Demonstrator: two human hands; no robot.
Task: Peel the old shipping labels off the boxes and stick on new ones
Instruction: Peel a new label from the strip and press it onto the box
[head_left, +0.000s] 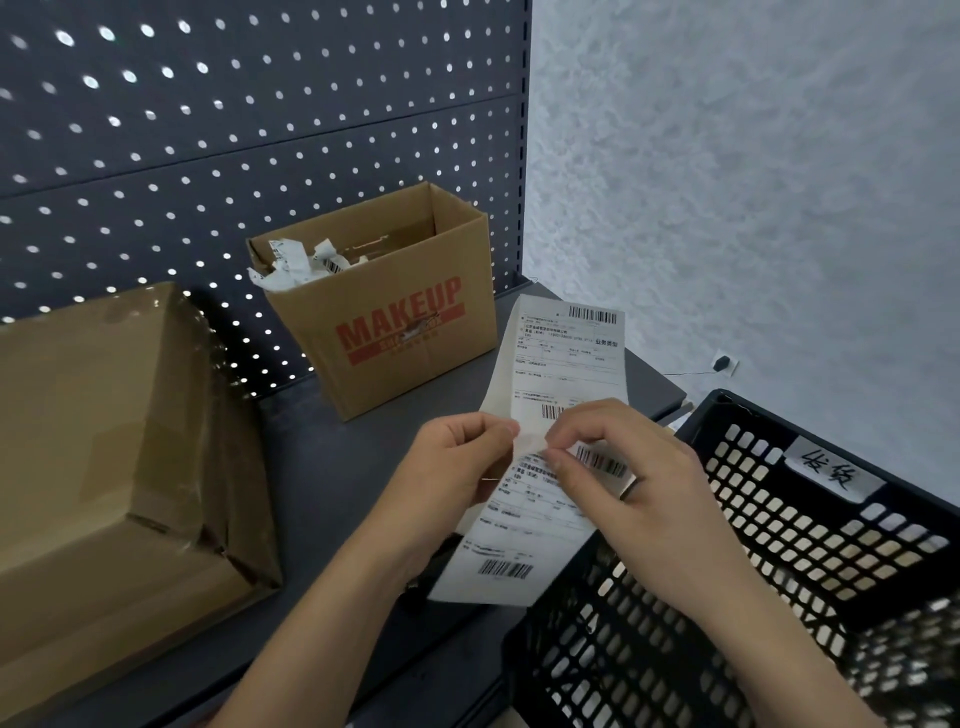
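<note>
In front of the brown cardboard MAKEUP box (395, 322), above the dark shelf (322, 467), left hand (457, 462) and right hand (623, 467) each pinch the peeling edge of a long white label strip (566, 353).

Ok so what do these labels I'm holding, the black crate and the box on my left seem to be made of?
Label strip: thin matte white paper, likely sticker on backing; a layer separates at one corner.
Black crate: probably moulded plastic, faint sheen, regular grid holes.
Left box: brown cardboard under clear glossy tape that glints.
</note>
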